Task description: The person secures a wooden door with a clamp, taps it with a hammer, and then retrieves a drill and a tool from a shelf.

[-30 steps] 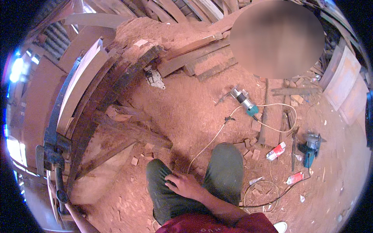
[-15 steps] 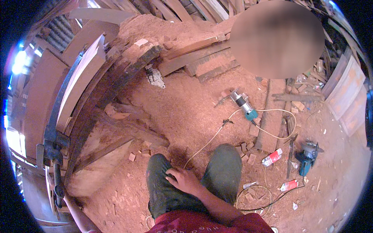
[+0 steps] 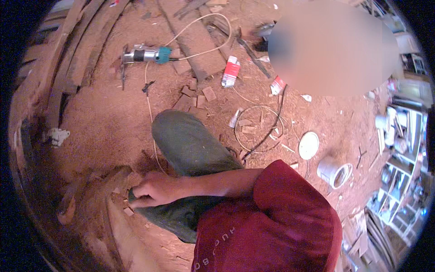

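Swinging rightward, the view lost the left hand, while the right hand (image 3: 159,188) rested unclenched on the trouser leg (image 3: 174,215), seemingly for support, a power tool (image 3: 147,55) beyond it.

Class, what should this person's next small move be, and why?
Probably lift the right hand off the green trouser leg: it rests there with no tool in its grasp, and the teal-and-silver power tool lies apart from it on the sawdust-strewn floor.

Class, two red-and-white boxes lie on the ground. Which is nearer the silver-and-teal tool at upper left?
The left box; the right box lies farther from the tool, beside the black cable.
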A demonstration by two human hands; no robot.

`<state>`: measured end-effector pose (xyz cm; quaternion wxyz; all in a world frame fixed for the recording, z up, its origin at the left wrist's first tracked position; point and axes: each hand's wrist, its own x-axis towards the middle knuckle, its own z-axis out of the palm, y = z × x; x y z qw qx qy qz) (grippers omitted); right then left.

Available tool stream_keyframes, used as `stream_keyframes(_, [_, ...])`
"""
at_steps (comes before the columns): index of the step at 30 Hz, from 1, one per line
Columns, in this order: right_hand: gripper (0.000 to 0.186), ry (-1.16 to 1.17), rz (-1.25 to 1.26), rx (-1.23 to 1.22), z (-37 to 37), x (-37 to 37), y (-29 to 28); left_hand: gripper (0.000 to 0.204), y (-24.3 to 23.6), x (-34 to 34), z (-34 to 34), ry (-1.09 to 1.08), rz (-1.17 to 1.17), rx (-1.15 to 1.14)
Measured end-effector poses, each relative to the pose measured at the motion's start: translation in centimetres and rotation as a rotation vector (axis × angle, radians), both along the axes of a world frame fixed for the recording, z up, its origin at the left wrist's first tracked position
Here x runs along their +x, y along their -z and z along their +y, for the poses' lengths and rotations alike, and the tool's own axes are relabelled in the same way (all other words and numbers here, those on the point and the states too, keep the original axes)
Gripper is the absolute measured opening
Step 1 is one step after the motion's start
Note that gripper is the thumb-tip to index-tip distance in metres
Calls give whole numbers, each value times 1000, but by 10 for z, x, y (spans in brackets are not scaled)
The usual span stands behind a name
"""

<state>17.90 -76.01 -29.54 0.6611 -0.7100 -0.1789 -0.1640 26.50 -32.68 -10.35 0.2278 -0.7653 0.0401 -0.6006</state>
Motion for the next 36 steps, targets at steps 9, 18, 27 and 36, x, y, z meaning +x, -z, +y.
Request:
stream_keyframes(9, [33,273,210,-493,-9,0,4,44,-49,-61,100,-204,84,-78])
stream_keyframes(18, [25,-48,671,-1050,9,-41,-73,43,-111,-209,164,-646,205,-366])
stream_keyframes(27, [21,51,560,-658,22,-100,-163,59,-203,-239,135,-651,778,-771])
stream_keyframes(36, [20,141,1078,-950,-60,-185,-318,74,-279,-243,161,-475,1170,-979])
